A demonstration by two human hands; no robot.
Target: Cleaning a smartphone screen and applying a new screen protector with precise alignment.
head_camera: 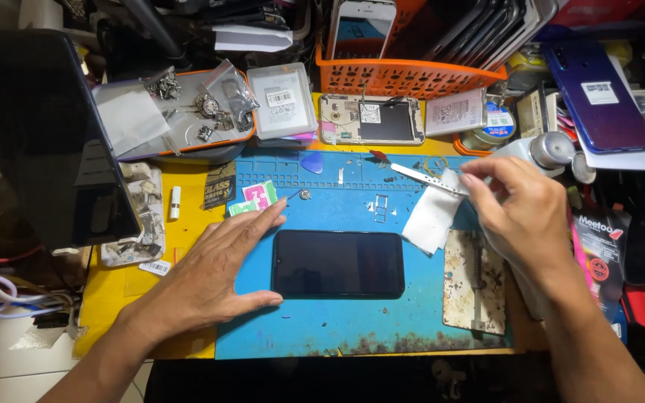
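Fingers (251, 237) of the left hand (207, 280) lie spread and flat, gripping nothing, on the blue rubber work mat (337, 328), with the thumb tip touching the lower left corner of the black glass-fronted smartphone (338, 263) and the index fingertip just above its upper left corner. That phone lies face up, screen dark, flat in the middle of the mat, long side running left to right.

On the other side, the right hand (520, 216) has its fingers pinched closed on the end of a thin silver metal tweezers (419, 176), which lies pointing left and slightly up across the top of the mat. Under the same hand sits a folded white cloth wipe (431, 220), just right of the phone's upper corner; whether the hand also grips the wipe cannot be told.

Below the wipe a stained, rust-spotted metal plate (474, 287) rests on the mat's right part. A small silver card tray (381, 209) lies above the phone. Near the left fingertips are pink and green sticker tabs (257, 198).

Behind the mat, on the yellow counter (106, 295), stands an orange plastic basket (404, 75) of phone panels, with an opened phone body (371, 119) in front of it.
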